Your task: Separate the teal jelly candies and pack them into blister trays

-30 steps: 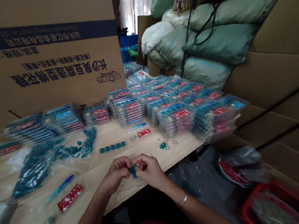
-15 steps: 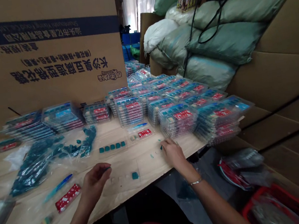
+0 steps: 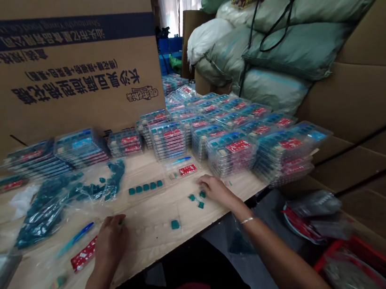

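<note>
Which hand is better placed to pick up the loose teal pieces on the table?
Right, most likely: the right hand sits right beside the loose teal pieces, with its fingertips almost touching them, while the left hand is much farther left.

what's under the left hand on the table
Beside the left hand, a red printed packet runs up to its edge on the pale tabletop; whatever lies directly beneath the palm is hidden.

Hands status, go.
Left hand down on table, beside red card packet. Right hand at loose teal blocks. Stacked clear trays just beyond right hand.
</note>
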`<move>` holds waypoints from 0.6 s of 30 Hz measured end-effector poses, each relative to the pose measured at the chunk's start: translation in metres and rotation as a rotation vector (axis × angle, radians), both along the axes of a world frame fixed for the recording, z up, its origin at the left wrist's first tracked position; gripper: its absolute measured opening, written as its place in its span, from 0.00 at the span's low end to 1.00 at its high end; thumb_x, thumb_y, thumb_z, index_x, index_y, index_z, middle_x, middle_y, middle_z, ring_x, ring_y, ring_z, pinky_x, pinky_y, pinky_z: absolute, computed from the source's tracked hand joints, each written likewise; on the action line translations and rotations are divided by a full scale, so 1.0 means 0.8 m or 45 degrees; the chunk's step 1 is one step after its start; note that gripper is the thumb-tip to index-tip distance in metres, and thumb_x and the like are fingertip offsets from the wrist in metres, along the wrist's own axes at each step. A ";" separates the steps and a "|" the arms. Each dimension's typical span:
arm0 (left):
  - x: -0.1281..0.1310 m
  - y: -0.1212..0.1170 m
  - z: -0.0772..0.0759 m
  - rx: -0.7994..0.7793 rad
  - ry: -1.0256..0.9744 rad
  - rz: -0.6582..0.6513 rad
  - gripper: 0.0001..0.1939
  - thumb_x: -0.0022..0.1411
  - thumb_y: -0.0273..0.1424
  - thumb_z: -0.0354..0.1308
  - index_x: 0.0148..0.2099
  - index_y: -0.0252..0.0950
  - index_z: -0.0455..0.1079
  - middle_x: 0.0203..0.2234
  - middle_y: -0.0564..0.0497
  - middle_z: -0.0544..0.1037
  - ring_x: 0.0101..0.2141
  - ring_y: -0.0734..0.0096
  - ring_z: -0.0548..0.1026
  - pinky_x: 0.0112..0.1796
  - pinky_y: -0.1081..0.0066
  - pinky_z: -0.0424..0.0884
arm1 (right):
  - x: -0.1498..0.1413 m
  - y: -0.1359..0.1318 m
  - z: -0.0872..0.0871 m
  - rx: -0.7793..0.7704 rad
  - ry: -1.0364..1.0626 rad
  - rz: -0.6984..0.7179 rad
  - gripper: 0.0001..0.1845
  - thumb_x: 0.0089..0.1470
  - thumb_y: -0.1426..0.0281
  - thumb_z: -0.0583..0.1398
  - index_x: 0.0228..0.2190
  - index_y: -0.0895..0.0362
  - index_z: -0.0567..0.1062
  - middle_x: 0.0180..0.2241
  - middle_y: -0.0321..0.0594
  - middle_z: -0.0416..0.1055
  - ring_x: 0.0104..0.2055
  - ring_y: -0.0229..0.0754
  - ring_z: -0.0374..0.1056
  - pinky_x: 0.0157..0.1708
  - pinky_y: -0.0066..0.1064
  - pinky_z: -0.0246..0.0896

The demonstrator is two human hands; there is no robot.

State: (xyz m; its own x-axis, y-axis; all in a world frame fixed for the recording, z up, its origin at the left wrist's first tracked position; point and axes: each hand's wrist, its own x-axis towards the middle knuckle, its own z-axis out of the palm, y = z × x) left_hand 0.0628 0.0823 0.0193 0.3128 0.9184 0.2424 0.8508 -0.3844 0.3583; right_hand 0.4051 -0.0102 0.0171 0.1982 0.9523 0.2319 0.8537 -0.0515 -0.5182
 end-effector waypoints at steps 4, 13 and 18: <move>0.000 -0.007 0.006 0.102 -0.036 -0.005 0.14 0.54 0.34 0.48 0.36 0.35 0.73 0.36 0.45 0.73 0.22 0.69 0.71 0.28 0.67 0.68 | 0.013 -0.036 -0.004 0.069 0.039 -0.097 0.16 0.49 0.84 0.52 0.33 0.58 0.75 0.32 0.41 0.73 0.35 0.41 0.69 0.36 0.29 0.62; 0.020 -0.026 0.012 0.297 -0.042 -0.113 0.13 0.59 0.33 0.46 0.37 0.35 0.72 0.31 0.46 0.74 0.32 0.63 0.74 0.32 0.67 0.69 | -0.065 -0.028 -0.009 0.149 -0.145 0.159 0.14 0.55 0.73 0.58 0.45 0.57 0.71 0.46 0.47 0.69 0.50 0.48 0.62 0.49 0.41 0.60; -0.002 -0.039 0.005 0.407 -0.077 -0.137 0.12 0.61 0.34 0.47 0.35 0.37 0.71 0.31 0.47 0.75 0.33 0.63 0.73 0.34 0.67 0.69 | -0.074 -0.036 -0.029 0.165 -0.141 0.083 0.14 0.56 0.79 0.54 0.43 0.58 0.73 0.45 0.48 0.70 0.48 0.47 0.63 0.50 0.43 0.61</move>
